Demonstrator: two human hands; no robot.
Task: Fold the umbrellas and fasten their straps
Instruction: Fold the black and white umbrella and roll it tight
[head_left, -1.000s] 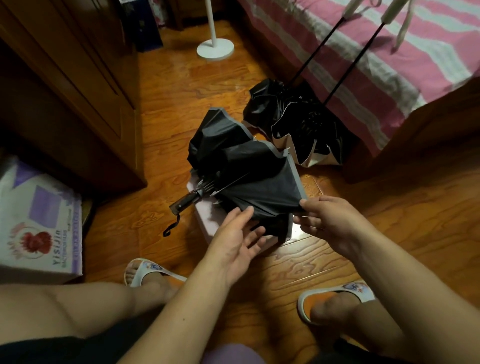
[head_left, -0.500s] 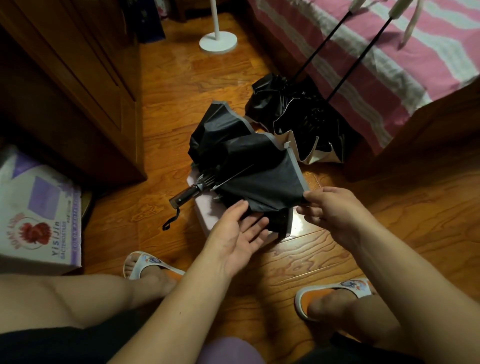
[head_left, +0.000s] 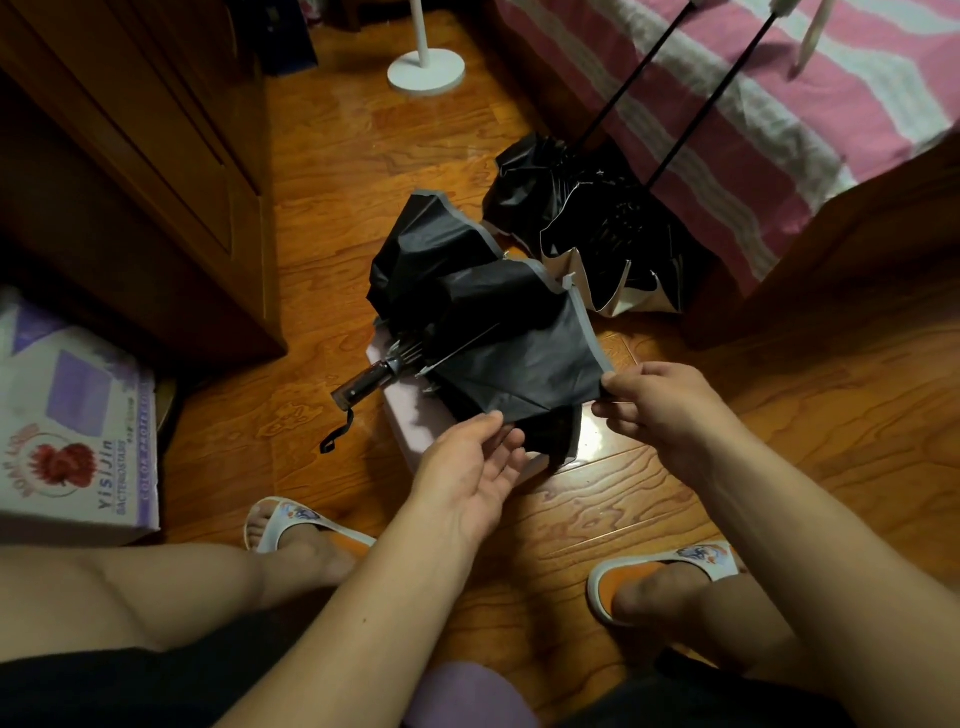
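Glossy orange-brown wooden floorboards (head_left: 332, 171) fill the room between a dark wooden wardrobe (head_left: 130, 171) on the left and a bed with a pink and grey striped cover (head_left: 779, 104) on the right. Near the middle lies a collapsed black fabric umbrella with a grey edge band (head_left: 493, 322), resting on a low pale pink box (head_left: 415, 421), its dark handle (head_left: 363, 384) pointing left with a black wrist loop (head_left: 337, 431) dangling to the floor. The right hand (head_left: 665, 410) pinches the grey-banded corner of the canopy between thumb and forefinger. The left hand (head_left: 467, 473), palm up with loosely spread fingers, touches the lower edge of the same panel from below without clenching it. Just behind, two more black umbrellas with cream lining (head_left: 597, 234) sit bunched on the floor, their thin black shafts leaning up onto the bed. A white round lamp base (head_left: 426, 73) stands farther back. A white and purple cardboard carton (head_left: 72, 426) sits at the left. White and orange slippers (head_left: 665, 577) are on both feet
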